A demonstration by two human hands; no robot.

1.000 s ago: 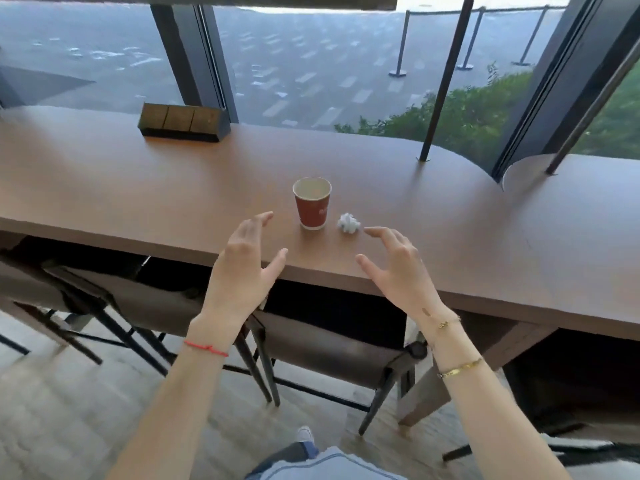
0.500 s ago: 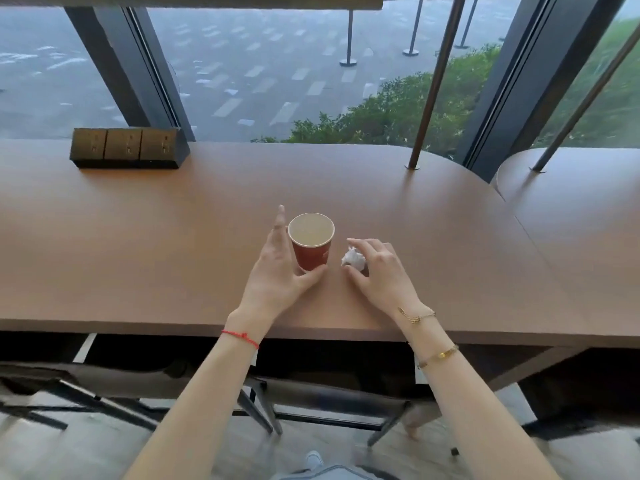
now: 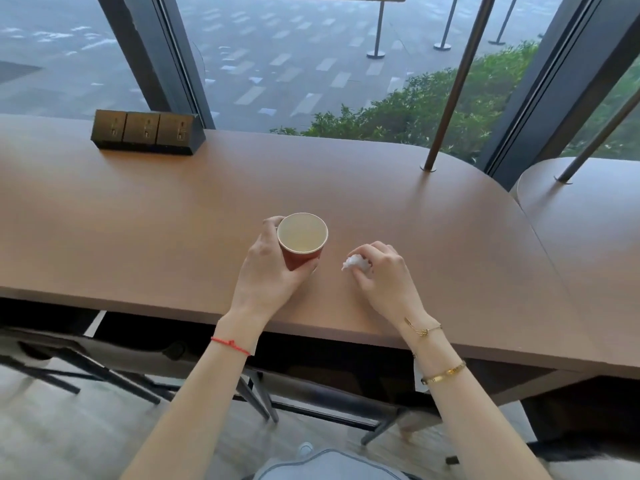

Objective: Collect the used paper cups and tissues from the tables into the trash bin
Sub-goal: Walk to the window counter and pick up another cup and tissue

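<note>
Left hand (image 3: 266,271): grip wrapped around red paper cup (image 3: 302,241), upright. Right hand (image 3: 384,275): grip pinching crumpled white tissue (image 3: 355,263). Both over brown bench (image 3: 156,216).

Brown wooden bench (image 3: 138,220), long, rounded at its right end. Second bench (image 3: 588,220) just beside it to the right. Dark block of three power sockets (image 3: 145,132) at the far left of the bench, by the window. Slanted metal rod (image 3: 450,88) set into the bench top. Dark window frames (image 3: 156,57). Green shrubs (image 3: 398,116) and grey paving (image 3: 277,46) outside. Stools (image 3: 104,368) beneath.
</note>
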